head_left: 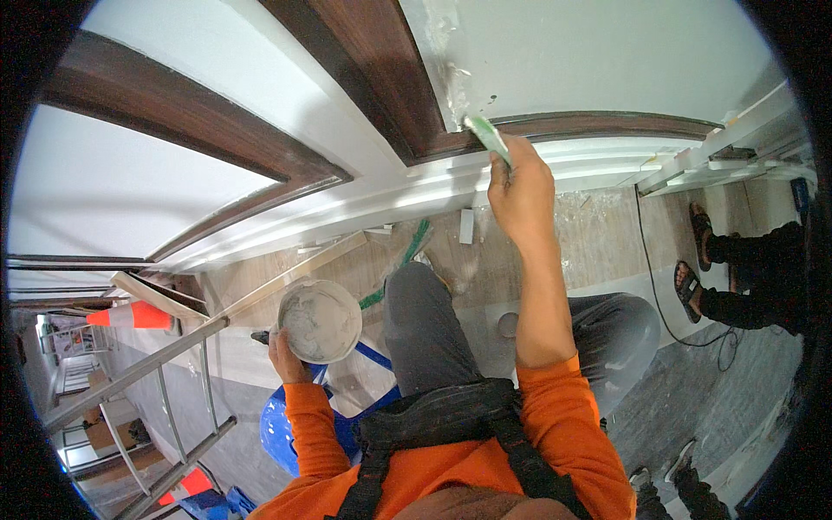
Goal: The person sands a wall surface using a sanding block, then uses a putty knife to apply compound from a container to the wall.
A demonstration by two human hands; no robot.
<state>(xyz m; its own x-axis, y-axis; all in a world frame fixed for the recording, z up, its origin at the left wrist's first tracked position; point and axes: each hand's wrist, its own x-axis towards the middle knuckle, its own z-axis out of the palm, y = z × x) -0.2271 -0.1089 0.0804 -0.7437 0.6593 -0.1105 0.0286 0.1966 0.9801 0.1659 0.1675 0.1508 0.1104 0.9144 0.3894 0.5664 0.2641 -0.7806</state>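
Note:
My right hand point(524, 186) is closed on a small green putty spreader point(488, 139) with white smears along its tip. The spreader is at the lower corner of a dark brown wood moulding point(555, 126), beside the pale wall panel point(598, 61) that it frames. White filler point(454, 78) is smeared down the panel's left edge. Low on the left, my left hand point(287, 355) grips the rim of a round tub point(321, 321) coated inside with pale grey putty. Some of its fingers are hidden by the tub.
An aluminium ladder point(160, 373) and an orange-and-white cone point(134, 315) are to the left. A blue-and-white object point(277, 429) lies below the tub. Wood strips and scraps point(466, 226) lie by the wall. At right are a person's sandalled feet point(687, 290) and a black cable point(650, 273).

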